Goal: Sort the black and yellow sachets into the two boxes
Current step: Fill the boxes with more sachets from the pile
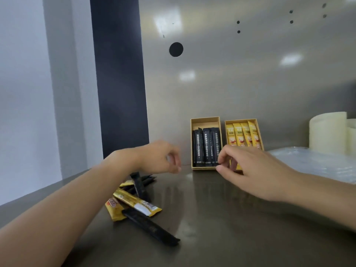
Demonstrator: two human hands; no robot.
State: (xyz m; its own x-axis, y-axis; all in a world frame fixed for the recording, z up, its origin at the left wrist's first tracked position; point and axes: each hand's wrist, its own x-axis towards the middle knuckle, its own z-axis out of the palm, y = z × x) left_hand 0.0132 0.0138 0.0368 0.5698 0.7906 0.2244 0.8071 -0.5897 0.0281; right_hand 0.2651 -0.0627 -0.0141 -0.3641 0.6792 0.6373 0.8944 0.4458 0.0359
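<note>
Head: boxed black sachets [206, 147] lie lengthwise.

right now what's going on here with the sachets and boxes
A person is sorting sachets on a steel counter. The left box holds black sachets, the right box yellow ones. The right hand pinches the end of a black sachet at the left box. The left hand hovers empty above a mixed pile not yet sorted.

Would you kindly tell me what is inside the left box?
The left box holds black sachets lying side by side; anything beneath them is covered.
</note>
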